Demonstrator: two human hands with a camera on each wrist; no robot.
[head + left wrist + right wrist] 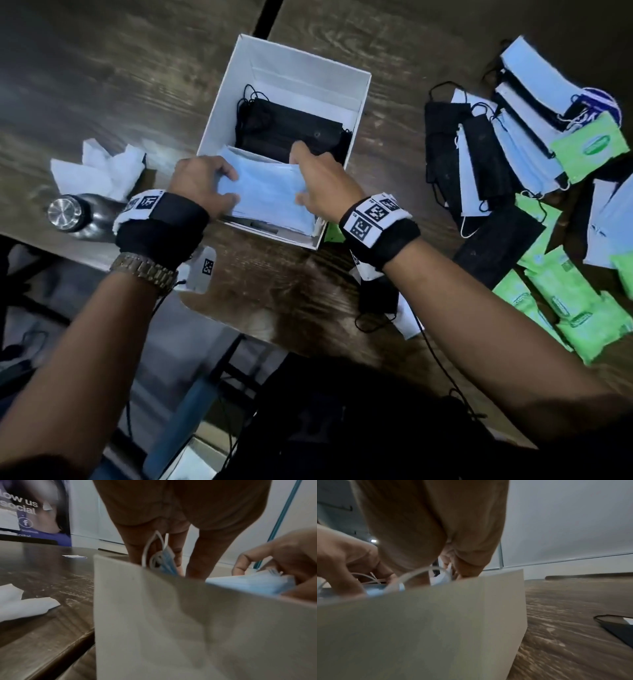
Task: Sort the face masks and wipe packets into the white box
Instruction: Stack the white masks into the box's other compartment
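Observation:
The white box (pixel 356 102) stands open on the dark wooden table. A stack of black masks (pixel 291 132) lies in its far half. A stack of light blue masks (pixel 267 192) sits in its near half. My left hand (pixel 205 185) grips the stack's left end, thumb on top. My right hand (pixel 318 185) grips its right end. In the left wrist view my left hand's fingers (pixel 175 550) hold the blue masks (pixel 169 561) behind the box wall (pixel 171 615). The right wrist view shows my right hand (pixel 453 566) reaching down behind the box wall (pixel 436 622).
Loose black and blue masks (pixel 479 154) and green wipe packets (pixel 565 301) are spread at the right. White tissue (pixel 99 168) and a metal bottle (pixel 68 212) lie at the left. The table's near edge runs just below the box.

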